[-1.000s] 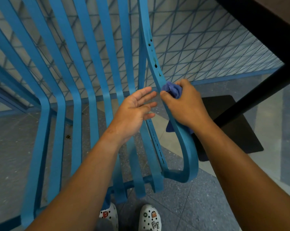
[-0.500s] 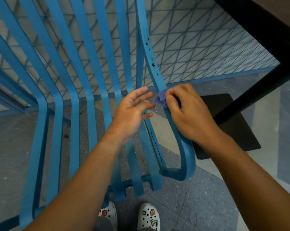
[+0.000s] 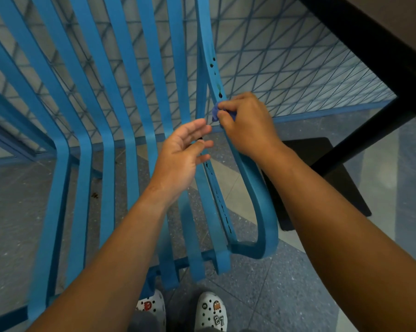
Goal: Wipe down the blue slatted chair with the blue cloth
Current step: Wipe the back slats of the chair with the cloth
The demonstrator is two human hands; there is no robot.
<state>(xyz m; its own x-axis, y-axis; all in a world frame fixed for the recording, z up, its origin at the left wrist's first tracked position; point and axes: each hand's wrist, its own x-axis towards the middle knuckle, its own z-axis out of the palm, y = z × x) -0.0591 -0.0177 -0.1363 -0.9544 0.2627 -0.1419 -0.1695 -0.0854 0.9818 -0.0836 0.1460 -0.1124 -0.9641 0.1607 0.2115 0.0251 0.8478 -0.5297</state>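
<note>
The blue slatted chair [image 3: 87, 144] fills the left and middle of the head view, its slats running from the top down to the seat front. Its rightmost slat curves round into a loop and carries dark spots just above my right hand. My right hand [image 3: 247, 125] grips the blue cloth [image 3: 215, 113] bunched against that slat; only a small fold of cloth shows past my fingers. My left hand [image 3: 185, 152] hovers palm up beside it, fingers relaxed, holding nothing, just left of the slat.
A dark table top [image 3: 381, 44] and its slanted black leg [image 3: 360, 142] stand close on the right, over a black base plate [image 3: 322, 185] on the floor. A blue wire mesh fence [image 3: 286, 73] runs behind the chair. My white shoes [image 3: 211, 312] show below.
My right hand has slid the cloth up the rightmost slat toward the dark spots, and less cloth shows now. My left hand stayed beside it, still holding nothing.
</note>
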